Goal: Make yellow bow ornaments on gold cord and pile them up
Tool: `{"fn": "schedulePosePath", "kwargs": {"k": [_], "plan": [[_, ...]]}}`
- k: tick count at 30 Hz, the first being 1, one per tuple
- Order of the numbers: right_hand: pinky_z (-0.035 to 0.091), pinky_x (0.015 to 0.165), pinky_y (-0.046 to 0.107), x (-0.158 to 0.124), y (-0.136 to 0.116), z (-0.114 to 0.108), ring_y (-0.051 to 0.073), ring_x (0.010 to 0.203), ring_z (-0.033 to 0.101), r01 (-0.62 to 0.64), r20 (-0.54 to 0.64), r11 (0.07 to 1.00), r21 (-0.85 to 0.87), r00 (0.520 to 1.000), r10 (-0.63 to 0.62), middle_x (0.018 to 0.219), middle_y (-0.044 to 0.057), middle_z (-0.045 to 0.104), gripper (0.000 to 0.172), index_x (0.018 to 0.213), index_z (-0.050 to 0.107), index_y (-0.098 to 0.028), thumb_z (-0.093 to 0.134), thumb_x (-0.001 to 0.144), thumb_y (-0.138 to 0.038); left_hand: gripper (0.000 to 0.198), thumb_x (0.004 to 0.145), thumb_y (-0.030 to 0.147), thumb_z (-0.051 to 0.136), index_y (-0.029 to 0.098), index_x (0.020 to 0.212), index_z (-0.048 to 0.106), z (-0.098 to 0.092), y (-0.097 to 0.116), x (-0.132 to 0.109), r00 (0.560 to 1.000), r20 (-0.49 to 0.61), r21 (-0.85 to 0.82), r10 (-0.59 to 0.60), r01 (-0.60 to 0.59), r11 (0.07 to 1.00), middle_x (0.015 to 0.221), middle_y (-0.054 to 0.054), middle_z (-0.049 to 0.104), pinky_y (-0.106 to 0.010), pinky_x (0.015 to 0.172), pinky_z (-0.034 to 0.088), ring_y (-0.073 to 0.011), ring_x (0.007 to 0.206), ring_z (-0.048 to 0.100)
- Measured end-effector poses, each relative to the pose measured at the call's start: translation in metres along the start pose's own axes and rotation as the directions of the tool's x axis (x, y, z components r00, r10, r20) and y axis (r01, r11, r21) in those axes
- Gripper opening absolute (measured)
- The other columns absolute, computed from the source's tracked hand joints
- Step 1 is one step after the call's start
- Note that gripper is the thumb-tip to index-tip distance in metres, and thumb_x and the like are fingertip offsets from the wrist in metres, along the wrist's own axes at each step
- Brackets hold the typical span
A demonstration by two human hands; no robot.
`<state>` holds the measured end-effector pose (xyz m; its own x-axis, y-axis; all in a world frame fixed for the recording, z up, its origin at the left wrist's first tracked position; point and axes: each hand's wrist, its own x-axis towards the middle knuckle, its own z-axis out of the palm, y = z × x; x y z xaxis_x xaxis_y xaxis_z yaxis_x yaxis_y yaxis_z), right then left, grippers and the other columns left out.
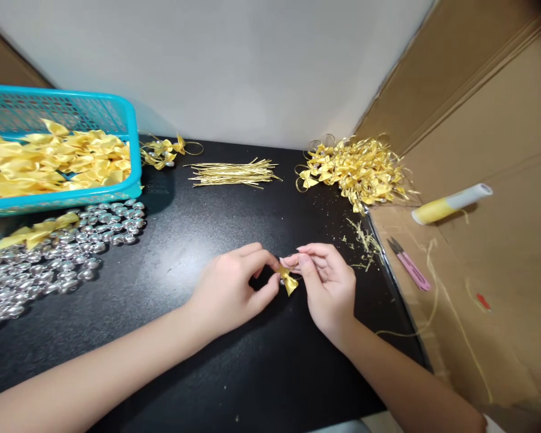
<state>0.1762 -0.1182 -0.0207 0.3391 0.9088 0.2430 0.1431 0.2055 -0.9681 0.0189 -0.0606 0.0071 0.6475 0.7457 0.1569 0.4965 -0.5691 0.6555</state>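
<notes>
My left hand (234,285) pinches a small yellow ribbon bow (289,282) between thumb and forefinger, above the black table (180,234). Close on the bow's right side is my right hand (327,285), its thumb and forefinger pressed together on a thin gold cord that runs to the bow. Part of the cord is hidden by the fingers. A bit of silver shows at the bow's left edge.
A blue basket (134,138) holds yellow bows, with silver beads (67,264) before it. Gold ties (234,173) lie at the back centre, finished-looking bows (356,168) back right. Pink snips (412,270) and a yellow-white roll (451,204) rest on cardboard at the right.
</notes>
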Motion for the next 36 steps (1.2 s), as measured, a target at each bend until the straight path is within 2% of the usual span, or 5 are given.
{"fn": "schedulePosePath", "kwargs": {"k": [4,10,21,29,36], "plan": [[0.063,0.072,0.029,0.001,-0.002,-0.001,0.016,0.079,0.074,0.024,-0.012,0.999,-0.043,1.0,-0.024,0.084,0.003,0.074,0.005,0.093,0.063,-0.021,0.058,0.091,-0.022,0.013,0.083,0.022,0.057,0.018,0.084,0.069,0.004,-0.008,0.013,0.998,0.068,-0.082,-0.016,0.021,0.996,0.075,-0.002,0.059,-0.026,0.063,0.043,-0.015,0.07,0.056],[0.06,0.077,0.03,0.003,-0.001,-0.004,0.017,0.089,0.07,0.094,0.014,0.987,-0.133,0.996,-0.093,0.092,0.004,0.071,0.008,0.092,0.065,-0.022,0.057,0.091,-0.02,0.017,0.088,0.021,0.054,0.018,0.097,0.068,0.009,-0.017,0.018,0.985,0.1,-0.116,0.141,-0.129,0.985,0.09,-0.005,0.057,-0.033,0.08,0.046,-0.0186,0.087,0.054],[0.057,0.073,0.029,0.006,0.0,-0.005,0.017,0.088,0.066,0.095,0.029,0.982,-0.163,0.995,-0.091,0.091,0.005,0.068,0.009,0.09,0.065,-0.022,0.056,0.091,-0.022,0.024,0.092,0.031,0.052,0.021,0.099,0.072,0.011,-0.025,0.017,0.949,0.127,0.096,0.289,-0.302,0.948,0.088,-0.007,0.056,-0.033,0.072,0.039,-0.0192,0.079,0.048],[0.057,0.067,0.026,0.008,0.001,-0.005,0.015,0.077,0.066,0.015,0.058,0.996,-0.083,0.998,-0.01,0.084,0.002,0.067,0.006,0.088,0.064,-0.022,0.059,0.09,-0.025,0.022,0.091,0.025,0.052,0.017,0.08,0.069,0.002,-0.021,0.025,0.959,0.187,-0.116,0.215,-0.196,0.974,0.076,-0.002,0.056,-0.031,0.076,0.039,-0.0154,0.074,0.05],[0.059,0.066,0.027,0.007,0.002,-0.004,0.015,0.077,0.067,0.0,0.07,0.998,-0.07,0.998,0.005,0.084,0.002,0.067,0.007,0.087,0.065,-0.022,0.06,0.089,-0.026,0.012,0.083,0.025,0.062,0.019,0.08,0.072,0.004,-0.023,0.026,0.971,0.193,-0.114,0.142,-0.122,0.986,0.074,-0.001,0.054,-0.03,0.074,0.039,-0.0168,0.076,0.05]]}}
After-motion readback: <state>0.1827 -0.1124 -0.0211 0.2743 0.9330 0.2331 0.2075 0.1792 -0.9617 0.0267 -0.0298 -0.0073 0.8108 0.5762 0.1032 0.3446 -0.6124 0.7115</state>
